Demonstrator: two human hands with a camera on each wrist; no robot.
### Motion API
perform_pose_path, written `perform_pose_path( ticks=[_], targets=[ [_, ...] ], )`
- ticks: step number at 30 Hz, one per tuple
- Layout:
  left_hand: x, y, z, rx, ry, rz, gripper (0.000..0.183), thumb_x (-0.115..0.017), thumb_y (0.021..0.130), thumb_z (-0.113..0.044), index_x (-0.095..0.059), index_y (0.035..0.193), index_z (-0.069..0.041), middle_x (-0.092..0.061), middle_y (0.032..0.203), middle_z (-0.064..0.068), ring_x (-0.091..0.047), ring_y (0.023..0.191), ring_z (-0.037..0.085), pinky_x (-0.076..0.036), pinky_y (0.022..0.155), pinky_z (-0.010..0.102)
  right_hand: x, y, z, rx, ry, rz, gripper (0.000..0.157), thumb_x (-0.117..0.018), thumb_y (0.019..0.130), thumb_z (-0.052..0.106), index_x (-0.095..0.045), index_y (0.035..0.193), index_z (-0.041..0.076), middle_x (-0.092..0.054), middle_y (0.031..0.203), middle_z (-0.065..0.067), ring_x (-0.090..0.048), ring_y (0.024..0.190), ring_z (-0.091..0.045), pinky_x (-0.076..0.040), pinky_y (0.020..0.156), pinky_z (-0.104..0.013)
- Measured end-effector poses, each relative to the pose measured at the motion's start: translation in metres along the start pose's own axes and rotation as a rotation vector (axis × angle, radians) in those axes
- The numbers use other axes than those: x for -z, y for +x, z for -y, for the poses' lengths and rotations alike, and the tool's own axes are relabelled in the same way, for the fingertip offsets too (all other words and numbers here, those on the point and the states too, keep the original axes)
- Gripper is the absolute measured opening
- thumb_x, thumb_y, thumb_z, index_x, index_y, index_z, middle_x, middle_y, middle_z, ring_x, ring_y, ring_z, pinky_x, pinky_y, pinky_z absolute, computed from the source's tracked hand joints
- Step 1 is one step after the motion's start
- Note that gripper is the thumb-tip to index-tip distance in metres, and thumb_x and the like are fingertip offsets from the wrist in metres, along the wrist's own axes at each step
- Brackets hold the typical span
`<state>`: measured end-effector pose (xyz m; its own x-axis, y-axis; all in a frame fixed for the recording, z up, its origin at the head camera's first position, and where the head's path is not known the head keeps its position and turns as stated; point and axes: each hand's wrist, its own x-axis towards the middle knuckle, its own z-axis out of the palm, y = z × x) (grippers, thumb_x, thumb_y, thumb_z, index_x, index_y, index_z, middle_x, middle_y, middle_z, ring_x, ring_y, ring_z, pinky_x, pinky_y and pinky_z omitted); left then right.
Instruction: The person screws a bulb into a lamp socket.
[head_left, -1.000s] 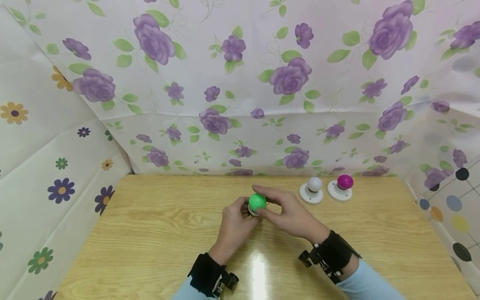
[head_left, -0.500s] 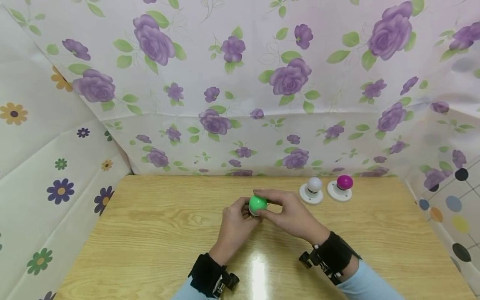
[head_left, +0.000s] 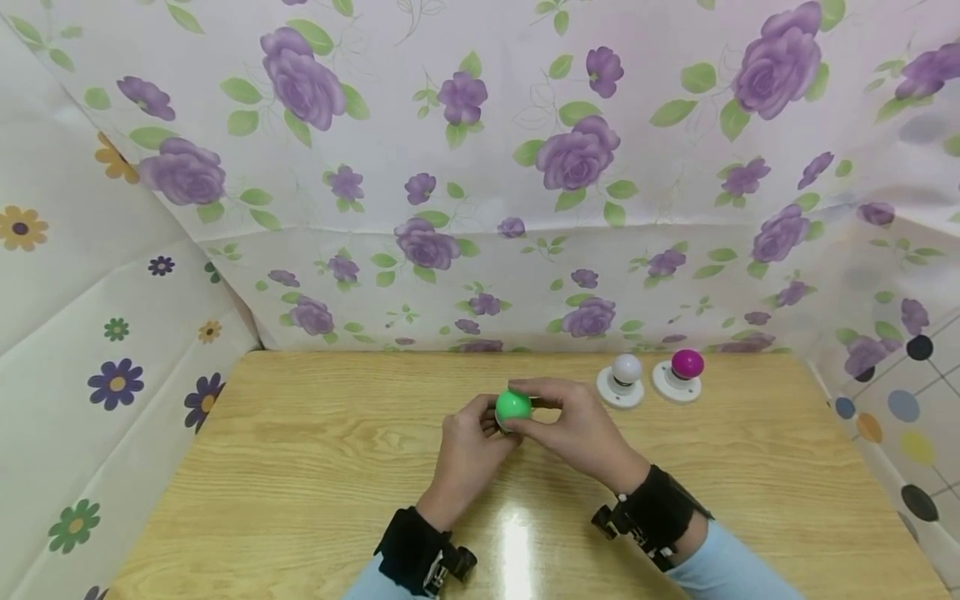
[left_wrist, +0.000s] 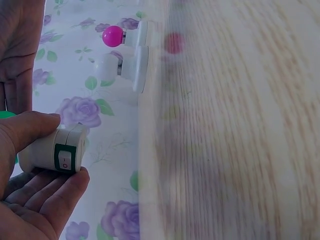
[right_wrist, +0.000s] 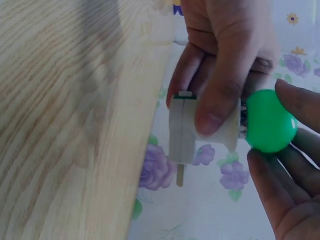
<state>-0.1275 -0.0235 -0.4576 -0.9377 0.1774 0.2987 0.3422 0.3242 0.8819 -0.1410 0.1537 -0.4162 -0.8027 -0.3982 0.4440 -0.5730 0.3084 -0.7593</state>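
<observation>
My left hand (head_left: pixel 472 450) holds a white plug-in lamp socket (left_wrist: pixel 42 150) between thumb and fingers. A rocker switch (left_wrist: pixel 65 159) in a dark green surround shows on the socket's side, and a metal prong (right_wrist: pixel 180 175) juts from its plug end. At the socket's mouth sits a green light bulb (right_wrist: pixel 272 121), with a strip of its metal thread visible between the two. The thumb and fingers of my right hand (head_left: pixel 581 429) grip the bulb's round head. Both hands are raised above the table; in the head view they hide most of the socket.
At the back right of the wooden table (head_left: pixel 322 483), a white bulb (head_left: pixel 626 368) and a magenta bulb (head_left: pixel 687 363) stand upright in round white bases. Flower-printed sheets (head_left: pixel 450 167) enclose the back and sides.
My right hand's fingers have shifted slightly around the green bulb, the index fingertip now a little lower. The left hand keeps its hold on the socket. The head view has drifted slightly.
</observation>
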Motion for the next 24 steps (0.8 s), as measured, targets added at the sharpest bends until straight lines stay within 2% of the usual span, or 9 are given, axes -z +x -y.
perform_pose_path(
  ticks=[4,7,11,14,20,24],
  targets=[
    [0.0,0.001,-0.001,-0.008,-0.007,0.002,0.036,-0.071,0.082,-0.018,-0.058,0.114,-0.01,-0.062,0.103,0.004,-0.06,0.092,0.007,-0.05,0.076,0.027,-0.003,0.001,0.002,0.009,-0.003,-0.049,0.042,-0.076,0.078,0.024,-0.063,0.118,0.022,-0.059,0.117,0.01,-0.058,0.101,-0.01,-0.051,0.077,-0.034],
    [0.0,0.001,-0.001,-0.018,0.01,0.001,0.036,-0.071,0.082,-0.021,-0.058,0.114,-0.009,-0.062,0.102,0.003,-0.06,0.091,0.007,-0.049,0.076,0.025,-0.003,0.001,0.002,0.01,-0.022,-0.055,0.051,-0.078,0.075,0.028,-0.06,0.122,0.023,-0.058,0.12,0.01,-0.056,0.106,-0.01,-0.05,0.079,-0.033],
    [0.001,0.002,-0.002,-0.03,0.008,0.004,0.038,-0.07,0.083,-0.027,-0.058,0.115,-0.011,-0.061,0.104,0.002,-0.06,0.093,0.007,-0.048,0.077,0.022,0.002,0.001,0.002,-0.007,-0.047,-0.014,0.058,-0.076,0.077,0.033,-0.054,0.13,0.024,-0.051,0.13,0.006,-0.049,0.116,-0.011,-0.045,0.088,-0.036],
    [0.003,0.002,-0.002,-0.032,-0.02,0.011,0.039,-0.07,0.083,-0.029,-0.058,0.116,-0.012,-0.061,0.107,0.002,-0.059,0.095,0.008,-0.047,0.079,0.023,0.006,0.001,0.003,-0.033,-0.03,0.038,0.056,-0.071,0.082,0.035,-0.05,0.134,0.025,-0.047,0.135,0.004,-0.044,0.121,-0.011,-0.041,0.093,-0.036],
    [0.004,0.002,-0.002,-0.027,-0.015,0.025,0.04,-0.07,0.082,-0.03,-0.058,0.117,-0.012,-0.061,0.106,0.002,-0.059,0.095,0.007,-0.048,0.078,0.024,0.01,0.002,0.003,-0.032,0.005,0.116,0.053,-0.064,0.088,0.032,-0.047,0.137,0.022,-0.043,0.139,0.002,-0.044,0.122,-0.013,-0.039,0.095,-0.033],
    [0.004,0.001,-0.002,-0.027,-0.005,0.035,0.041,-0.069,0.083,-0.03,-0.058,0.117,-0.01,-0.062,0.106,0.004,-0.06,0.094,0.007,-0.049,0.077,0.024,0.009,0.001,0.003,-0.033,0.022,0.138,0.049,-0.064,0.089,0.028,-0.049,0.135,0.02,-0.044,0.137,0.004,-0.045,0.121,-0.012,-0.039,0.094,-0.031]
  ],
)
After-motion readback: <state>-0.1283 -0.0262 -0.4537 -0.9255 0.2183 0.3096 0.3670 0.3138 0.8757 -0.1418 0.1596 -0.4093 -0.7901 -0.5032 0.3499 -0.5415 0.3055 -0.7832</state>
